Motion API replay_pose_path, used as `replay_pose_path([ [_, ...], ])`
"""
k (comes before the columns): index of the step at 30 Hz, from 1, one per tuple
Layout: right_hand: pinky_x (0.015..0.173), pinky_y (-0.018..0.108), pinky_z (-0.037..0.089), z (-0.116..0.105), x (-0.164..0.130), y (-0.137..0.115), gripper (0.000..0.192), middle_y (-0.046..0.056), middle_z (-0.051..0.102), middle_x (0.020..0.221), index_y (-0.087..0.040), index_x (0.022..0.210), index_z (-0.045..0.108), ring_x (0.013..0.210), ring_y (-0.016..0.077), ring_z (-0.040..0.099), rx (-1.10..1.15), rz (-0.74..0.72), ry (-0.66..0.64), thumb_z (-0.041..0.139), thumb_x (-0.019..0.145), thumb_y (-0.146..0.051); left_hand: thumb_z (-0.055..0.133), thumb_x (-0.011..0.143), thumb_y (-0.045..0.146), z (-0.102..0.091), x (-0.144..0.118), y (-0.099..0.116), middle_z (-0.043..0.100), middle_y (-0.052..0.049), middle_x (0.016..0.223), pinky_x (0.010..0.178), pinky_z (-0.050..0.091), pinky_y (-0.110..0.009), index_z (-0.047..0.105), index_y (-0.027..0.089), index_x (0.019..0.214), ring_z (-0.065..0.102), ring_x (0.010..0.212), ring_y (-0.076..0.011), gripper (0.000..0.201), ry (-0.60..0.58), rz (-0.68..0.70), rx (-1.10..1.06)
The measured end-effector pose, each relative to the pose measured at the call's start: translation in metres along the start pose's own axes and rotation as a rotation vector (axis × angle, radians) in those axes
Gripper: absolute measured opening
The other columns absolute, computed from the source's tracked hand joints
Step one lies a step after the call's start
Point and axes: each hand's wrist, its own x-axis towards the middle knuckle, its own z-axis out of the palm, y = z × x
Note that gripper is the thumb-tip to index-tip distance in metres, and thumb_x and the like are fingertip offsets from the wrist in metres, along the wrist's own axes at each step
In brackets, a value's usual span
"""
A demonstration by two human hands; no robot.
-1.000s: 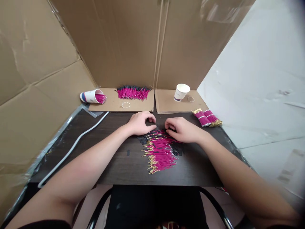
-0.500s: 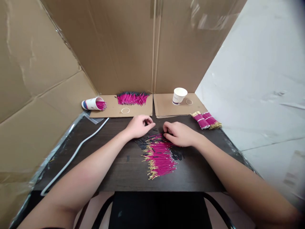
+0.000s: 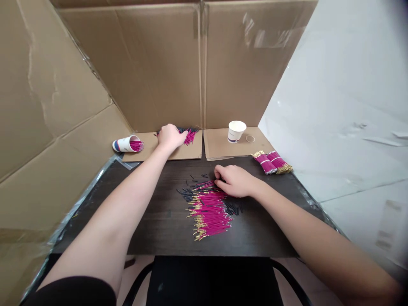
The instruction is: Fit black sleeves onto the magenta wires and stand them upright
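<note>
My left hand (image 3: 171,137) reaches onto the left cardboard sheet, over a row of pink wires with black ends (image 3: 190,136). Its fingers are curled and pressed together, and whatever is between them is hidden. Nearer to me, my right hand (image 3: 234,180) rests by the upper right edge of a large pile of pink wires with gold-coloured tips (image 3: 212,216). Thumb and fingers there are drawn together, and what they hold, if anything, cannot be made out. Short black sleeves (image 3: 188,194) are scattered on both sides of the pile.
A paper cup (image 3: 127,144) lies on its side at left, pink wires poking out. An upright paper cup (image 3: 236,131) and a rubber band (image 3: 250,139) are on the right cardboard sheet (image 3: 219,148). Two banded wire bundles (image 3: 272,162) lie at right. Cardboard walls enclose the dark table.
My left hand has moved away from the middle of the table, forward and left to the wires on the cardboard. My right hand has stayed nearly in place. The view has shifted slightly.
</note>
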Motion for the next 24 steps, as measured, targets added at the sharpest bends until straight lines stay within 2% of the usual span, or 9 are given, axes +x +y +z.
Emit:
replay_pose_path([
  [5,0.07,0.035,0.028,0.0,0.0,0.0,0.009,0.007,0.074,0.092,-0.02,0.108,0.062,0.08,0.0244,0.062,-0.025,-0.009,0.013,0.068,0.107,-0.027,0.092,0.083,0.067,0.009,0.014,0.012,0.077,-0.029,0.128,0.106,0.061,-0.058,0.08,0.011,0.124,0.073,0.126,-0.0495,0.071,0.029,-0.045,0.113],
  [10,0.071,0.035,0.029,-0.001,0.001,-0.002,0.013,0.007,0.074,0.093,-0.02,0.108,0.062,0.082,0.0251,0.064,-0.03,-0.001,0.011,0.068,0.109,-0.031,0.099,0.076,0.063,0.013,0.019,0.015,0.076,-0.031,0.133,0.107,0.062,-0.063,0.079,0.009,0.128,0.072,0.128,-0.0531,0.078,0.0,-0.05,0.119],
  [14,0.07,0.035,0.028,0.0,0.001,-0.002,0.014,0.007,0.074,0.093,-0.02,0.108,0.062,0.081,0.0245,0.063,-0.036,-0.003,0.012,0.069,0.109,-0.032,0.101,0.074,0.046,0.016,0.023,0.014,0.076,-0.032,0.132,0.107,0.062,-0.062,0.079,0.007,0.128,0.073,0.127,-0.0524,0.069,-0.013,-0.045,0.107],
  [19,0.07,0.035,0.027,0.001,0.001,-0.002,0.015,0.006,0.073,0.091,-0.02,0.107,0.062,0.079,0.0236,0.061,-0.038,-0.004,0.018,0.069,0.11,-0.033,0.097,0.078,0.031,0.023,0.031,0.013,0.079,-0.028,0.128,0.112,0.059,-0.056,0.079,0.009,0.133,0.073,0.128,-0.0452,0.062,-0.053,-0.013,0.018],
  [24,0.069,0.035,0.027,0.0,0.001,-0.001,0.016,0.006,0.074,0.091,-0.02,0.107,0.062,0.078,0.0237,0.062,-0.035,-0.005,0.018,0.069,0.109,-0.034,0.088,0.09,0.035,0.028,0.039,0.011,0.082,-0.02,0.119,0.114,0.057,-0.048,0.086,0.016,0.109,0.077,0.117,-0.0374,0.027,-0.076,0.0,-0.041],
])
